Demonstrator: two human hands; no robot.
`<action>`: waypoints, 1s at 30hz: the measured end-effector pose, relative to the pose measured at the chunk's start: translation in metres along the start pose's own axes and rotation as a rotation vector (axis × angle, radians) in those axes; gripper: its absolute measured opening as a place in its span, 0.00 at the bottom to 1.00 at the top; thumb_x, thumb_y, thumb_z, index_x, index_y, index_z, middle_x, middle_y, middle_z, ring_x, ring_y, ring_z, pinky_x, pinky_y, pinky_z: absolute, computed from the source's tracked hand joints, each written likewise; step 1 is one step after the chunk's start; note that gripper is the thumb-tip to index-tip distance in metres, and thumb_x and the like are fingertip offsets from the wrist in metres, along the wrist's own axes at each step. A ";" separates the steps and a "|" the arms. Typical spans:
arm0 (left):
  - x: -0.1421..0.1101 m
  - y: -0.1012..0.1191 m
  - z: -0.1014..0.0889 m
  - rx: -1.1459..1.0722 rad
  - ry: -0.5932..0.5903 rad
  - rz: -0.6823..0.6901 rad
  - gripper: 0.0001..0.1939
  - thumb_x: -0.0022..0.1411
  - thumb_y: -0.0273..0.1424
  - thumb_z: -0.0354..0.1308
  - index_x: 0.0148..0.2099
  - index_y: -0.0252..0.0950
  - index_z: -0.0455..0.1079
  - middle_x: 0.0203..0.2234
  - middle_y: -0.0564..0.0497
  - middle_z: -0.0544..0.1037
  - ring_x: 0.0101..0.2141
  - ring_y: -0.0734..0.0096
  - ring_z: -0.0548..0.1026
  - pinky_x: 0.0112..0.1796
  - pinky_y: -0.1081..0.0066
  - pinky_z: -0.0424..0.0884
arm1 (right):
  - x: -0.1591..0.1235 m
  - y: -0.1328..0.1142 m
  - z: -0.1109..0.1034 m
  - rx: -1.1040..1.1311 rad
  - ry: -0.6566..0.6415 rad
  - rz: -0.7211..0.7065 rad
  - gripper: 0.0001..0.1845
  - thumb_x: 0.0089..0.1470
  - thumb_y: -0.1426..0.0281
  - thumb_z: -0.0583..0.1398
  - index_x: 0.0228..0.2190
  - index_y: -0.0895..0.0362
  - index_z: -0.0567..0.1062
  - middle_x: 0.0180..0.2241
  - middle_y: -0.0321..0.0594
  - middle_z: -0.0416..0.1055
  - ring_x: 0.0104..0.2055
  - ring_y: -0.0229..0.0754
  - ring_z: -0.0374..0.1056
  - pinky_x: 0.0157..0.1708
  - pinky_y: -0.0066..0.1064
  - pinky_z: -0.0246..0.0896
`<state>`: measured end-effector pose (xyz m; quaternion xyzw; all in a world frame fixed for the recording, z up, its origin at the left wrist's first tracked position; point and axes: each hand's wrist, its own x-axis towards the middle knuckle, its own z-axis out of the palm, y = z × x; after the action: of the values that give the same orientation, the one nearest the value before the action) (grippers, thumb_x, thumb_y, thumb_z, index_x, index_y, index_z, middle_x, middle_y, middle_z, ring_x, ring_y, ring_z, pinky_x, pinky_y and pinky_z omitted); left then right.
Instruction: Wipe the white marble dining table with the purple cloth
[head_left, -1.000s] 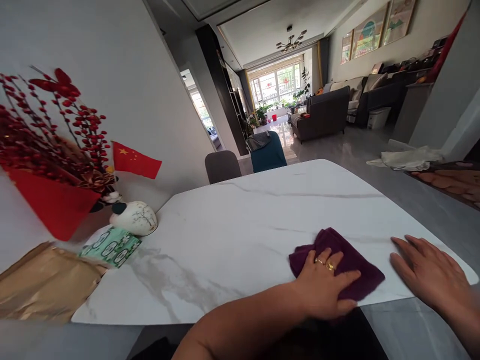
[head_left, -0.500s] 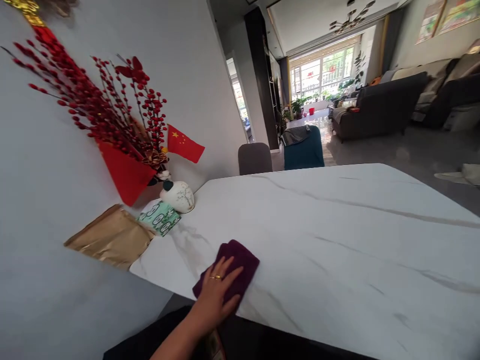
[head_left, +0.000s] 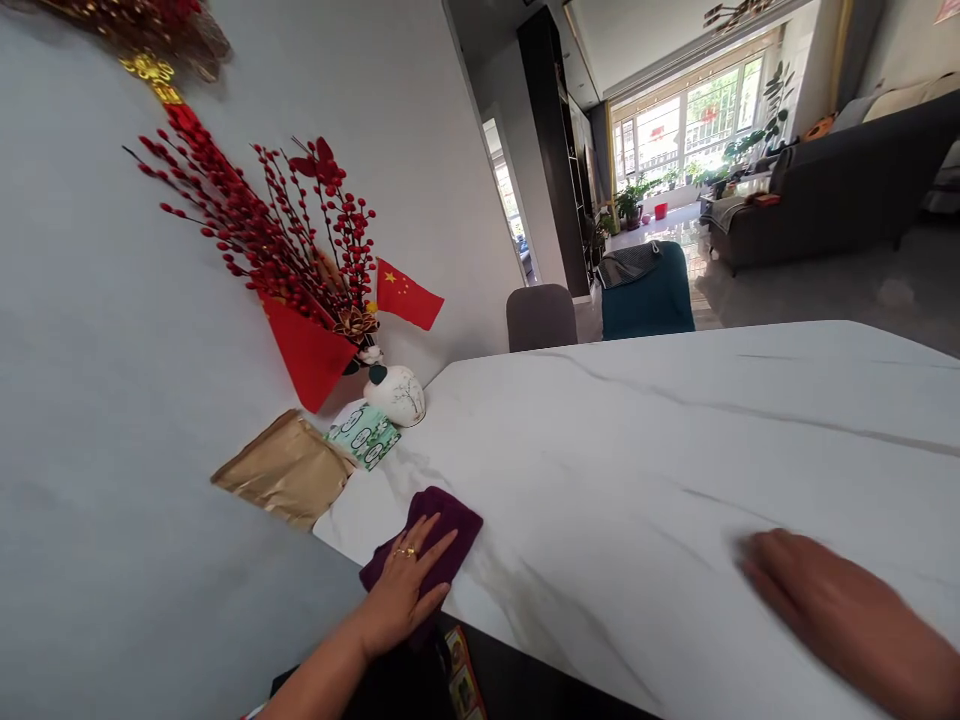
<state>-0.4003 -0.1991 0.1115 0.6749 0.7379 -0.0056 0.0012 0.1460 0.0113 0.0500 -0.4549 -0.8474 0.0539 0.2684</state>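
Observation:
My left hand [head_left: 401, 590] lies flat, fingers stretched out, on a dark purple cloth [head_left: 439, 522] at the near left corner of the white marble table [head_left: 637, 450]. The hand wears gold rings and presses the cloth onto the tabletop close to the edge. My right hand [head_left: 832, 605] rests palm down on the table at the lower right, blurred by motion, with nothing under it that I can see.
A white vase [head_left: 397, 393] with red berry branches [head_left: 277, 240] and a small red flag [head_left: 407, 295] stands at the table's left end by the wall. A green tissue pack [head_left: 364, 435] and a gold bag [head_left: 289, 470] lie beside it. Two chairs [head_left: 592, 305] stand behind the table.
My left hand slid the cloth from the right part of the table to the near left corner. My right hand left the view and has come back at the lower right.

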 end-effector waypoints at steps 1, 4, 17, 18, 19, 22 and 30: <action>0.007 -0.002 0.001 0.007 -0.001 0.018 0.32 0.73 0.43 0.52 0.76 0.55 0.55 0.77 0.51 0.49 0.75 0.48 0.47 0.71 0.43 0.51 | 0.011 -0.015 0.009 0.018 -0.056 -0.071 0.22 0.70 0.55 0.48 0.28 0.50 0.71 0.27 0.41 0.73 0.28 0.47 0.72 0.26 0.37 0.63; 0.040 -0.002 0.002 0.008 0.003 0.032 0.31 0.73 0.43 0.52 0.75 0.55 0.57 0.77 0.50 0.51 0.75 0.48 0.48 0.71 0.43 0.51 | 0.042 -0.056 0.031 -0.003 -0.136 -0.281 0.20 0.71 0.63 0.48 0.26 0.51 0.65 0.22 0.36 0.69 0.24 0.44 0.69 0.23 0.33 0.51; 0.284 -0.013 -0.011 0.005 0.069 -0.134 0.30 0.74 0.45 0.50 0.75 0.52 0.57 0.75 0.46 0.54 0.73 0.47 0.50 0.67 0.41 0.55 | 0.061 -0.071 0.042 0.075 -0.017 -0.373 0.17 0.71 0.68 0.52 0.26 0.52 0.61 0.21 0.30 0.65 0.20 0.36 0.63 0.22 0.31 0.48; 0.302 -0.015 -0.011 0.000 0.078 -0.148 0.30 0.74 0.46 0.49 0.75 0.52 0.57 0.75 0.46 0.54 0.73 0.47 0.50 0.67 0.40 0.55 | 0.063 -0.072 0.042 0.079 -0.023 -0.367 0.17 0.71 0.68 0.53 0.27 0.52 0.61 0.21 0.30 0.65 0.20 0.36 0.63 0.23 0.32 0.48; 0.318 -0.018 -0.010 -0.006 0.088 -0.162 0.30 0.75 0.47 0.48 0.75 0.53 0.56 0.75 0.46 0.54 0.73 0.47 0.50 0.67 0.40 0.54 | 0.064 -0.072 0.041 0.084 -0.029 -0.362 0.17 0.71 0.68 0.53 0.27 0.52 0.61 0.21 0.30 0.65 0.20 0.36 0.63 0.23 0.32 0.48; 0.362 -0.025 -0.011 -0.029 0.112 -0.213 0.31 0.74 0.50 0.47 0.75 0.53 0.57 0.75 0.45 0.54 0.73 0.45 0.49 0.67 0.39 0.54 | 0.068 -0.073 0.040 0.101 -0.056 -0.345 0.17 0.71 0.68 0.53 0.27 0.52 0.62 0.21 0.29 0.65 0.20 0.36 0.63 0.23 0.32 0.49; 0.399 -0.024 -0.014 -0.065 0.168 -0.305 0.30 0.74 0.48 0.47 0.74 0.48 0.60 0.73 0.41 0.59 0.72 0.46 0.54 0.67 0.40 0.55 | 0.073 -0.075 0.038 0.105 -0.121 -0.314 0.17 0.71 0.69 0.51 0.27 0.52 0.61 0.22 0.30 0.67 0.22 0.36 0.63 0.25 0.32 0.48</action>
<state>-0.4593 0.1967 0.1221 0.5530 0.8289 0.0745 -0.0393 0.0389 0.0321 0.0720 -0.2984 -0.9187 0.0827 0.2453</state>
